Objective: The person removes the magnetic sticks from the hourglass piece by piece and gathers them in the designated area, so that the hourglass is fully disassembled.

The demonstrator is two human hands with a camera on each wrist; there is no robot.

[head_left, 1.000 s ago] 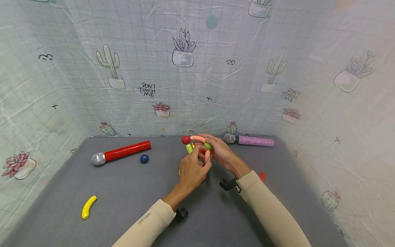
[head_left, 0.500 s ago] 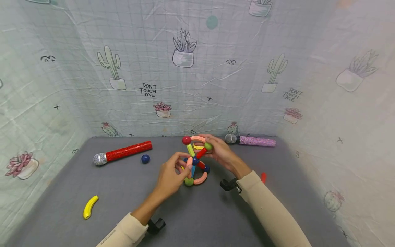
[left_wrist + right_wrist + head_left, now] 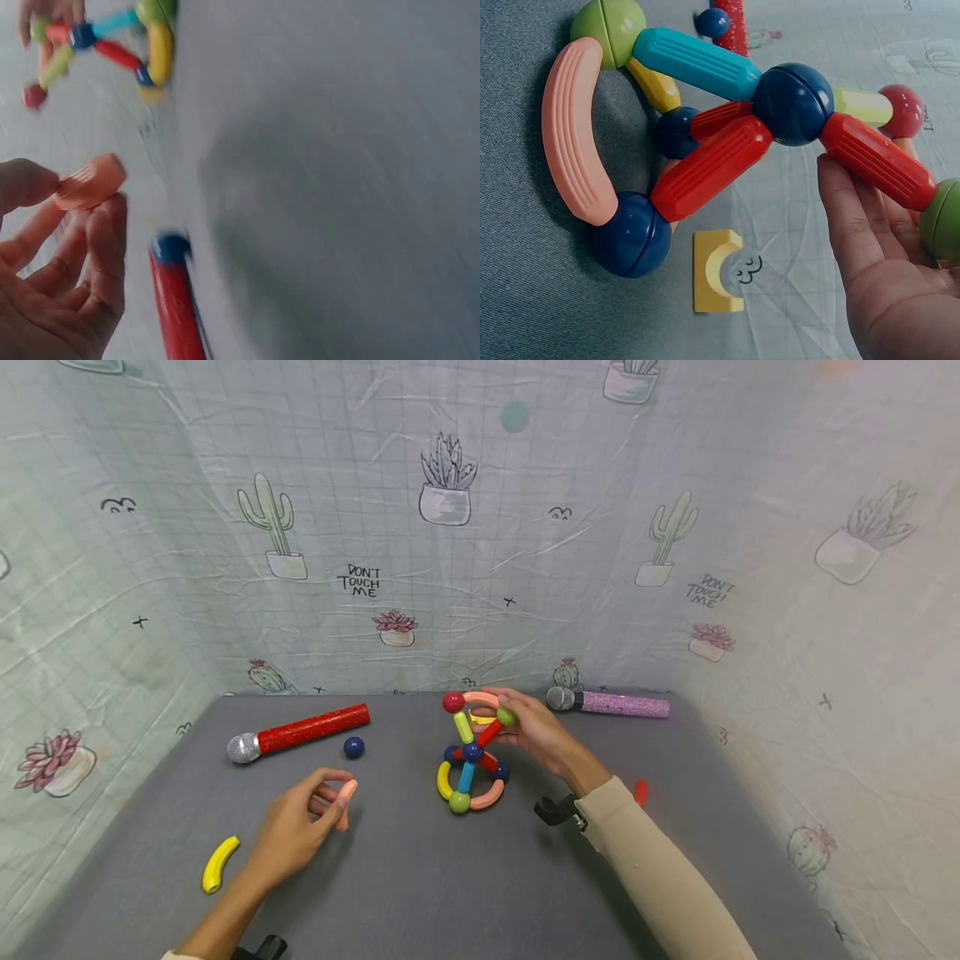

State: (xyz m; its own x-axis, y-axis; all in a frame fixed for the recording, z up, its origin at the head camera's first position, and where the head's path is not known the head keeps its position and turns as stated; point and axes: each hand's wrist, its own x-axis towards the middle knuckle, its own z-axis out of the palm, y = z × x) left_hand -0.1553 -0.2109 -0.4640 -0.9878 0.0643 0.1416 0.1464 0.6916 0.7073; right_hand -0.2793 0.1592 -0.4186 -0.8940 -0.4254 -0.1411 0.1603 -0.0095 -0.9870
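A ball-and-stick toy structure stands on the table. Its base has curved yellow and salmon sticks, dark blue balls and a green ball. Straight sticks join at a central blue ball; above it are a red ball, a green ball and a curved salmon stick. My right hand grips the structure at this upper green ball, fingers behind the top. To the left, over the table, my left hand pinches a loose curved salmon stick between thumb and fingers.
A red toy microphone and a blue ball lie back left, a yellow curved stick front left. A purple glittery microphone lies back right, a red piece beside the right sleeve. A yellow arched block is behind the structure.
My left hand has pulled away from the structure toward the left, carrying the curved salmon stick and uncovering the base. My right hand keeps its grip at the top.
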